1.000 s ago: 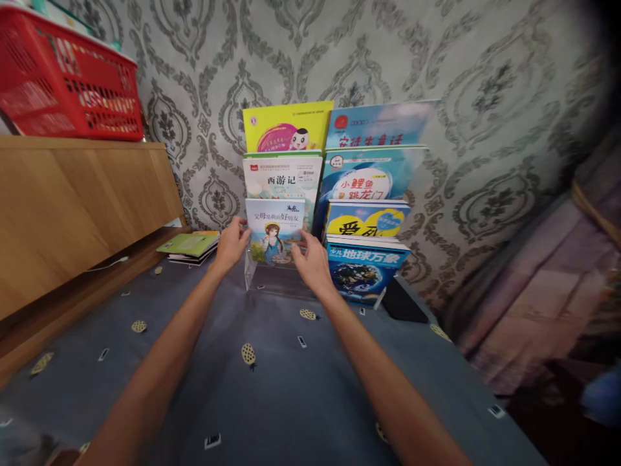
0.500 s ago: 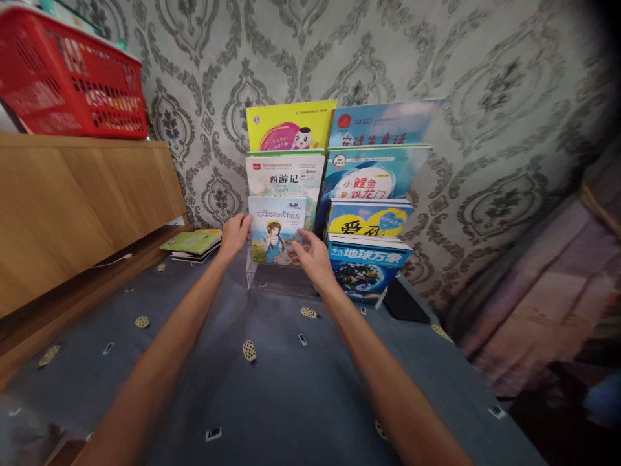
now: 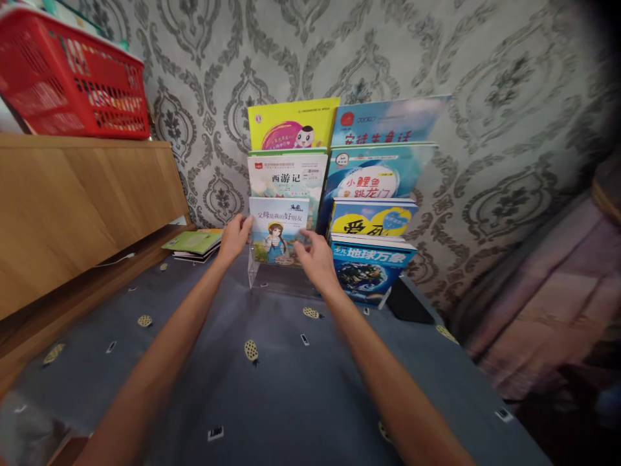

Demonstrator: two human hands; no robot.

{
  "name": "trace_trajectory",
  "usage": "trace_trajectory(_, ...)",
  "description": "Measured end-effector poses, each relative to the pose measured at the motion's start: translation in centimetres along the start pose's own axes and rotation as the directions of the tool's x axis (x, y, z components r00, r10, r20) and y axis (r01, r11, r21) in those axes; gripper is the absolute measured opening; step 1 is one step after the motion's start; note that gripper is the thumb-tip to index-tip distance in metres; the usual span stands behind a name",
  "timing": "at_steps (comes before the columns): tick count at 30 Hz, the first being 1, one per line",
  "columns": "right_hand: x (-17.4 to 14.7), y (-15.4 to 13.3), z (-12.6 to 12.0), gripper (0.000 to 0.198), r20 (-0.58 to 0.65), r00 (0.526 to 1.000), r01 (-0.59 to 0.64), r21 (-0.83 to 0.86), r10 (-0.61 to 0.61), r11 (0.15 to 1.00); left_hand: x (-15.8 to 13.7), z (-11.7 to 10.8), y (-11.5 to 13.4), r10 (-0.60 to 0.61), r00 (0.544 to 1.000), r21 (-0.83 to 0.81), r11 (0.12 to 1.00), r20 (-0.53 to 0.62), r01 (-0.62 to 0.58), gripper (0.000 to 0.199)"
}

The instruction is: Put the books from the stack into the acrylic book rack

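Observation:
A small light-blue book (image 3: 277,239) with a drawn girl on its cover leans upright in the front left tier of a clear acrylic book rack (image 3: 281,283). My left hand (image 3: 236,237) is closed at the book's left edge, its fingertips partly hidden. Against the right side of the cover rests my right hand (image 3: 316,257), with thumb and forefinger apart. Behind this book stand a white book (image 3: 286,173) and a yellow book (image 3: 291,123). The right column holds blue books, a yellow one (image 3: 371,219) and, in front, an earth-cover book (image 3: 366,275).
A green book (image 3: 191,241) tops a low stack by the wooden cabinet (image 3: 87,200). On the cabinet sits a red basket (image 3: 109,103). A dark flat object (image 3: 410,301) lies right of the rack on the grey patterned cloth (image 3: 276,388). Pinkish fabric (image 3: 528,310) hangs at right.
The view has shifted slightly. My right fingers have drawn a little closer together at the book's cover; my left hand stays at its left edge.

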State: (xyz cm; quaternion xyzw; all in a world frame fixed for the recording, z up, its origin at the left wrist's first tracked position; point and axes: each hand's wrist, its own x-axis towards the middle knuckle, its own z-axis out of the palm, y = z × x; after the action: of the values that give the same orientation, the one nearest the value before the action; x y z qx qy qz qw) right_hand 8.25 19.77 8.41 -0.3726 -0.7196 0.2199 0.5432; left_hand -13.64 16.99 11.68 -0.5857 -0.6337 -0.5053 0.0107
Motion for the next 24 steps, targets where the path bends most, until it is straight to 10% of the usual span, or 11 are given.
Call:
trace_trajectory(16,-0.2,-2.2,-1.3,0.033,-0.028,0.993,0.115,0.051,-0.114,0.992,-2.4,-0.5,-2.0,-0.038,0.999,-0.031,0.999,-0.002,0.038,0.037)
trace_trajectory(24,-0.3,-3.4,-2.2,0.019,0.002,0.979,0.202,-0.023,-0.202,0.979,-4.5,-1.9,-7.0,-0.146,0.989,0.346,0.93,0.023,0.129,0.029)
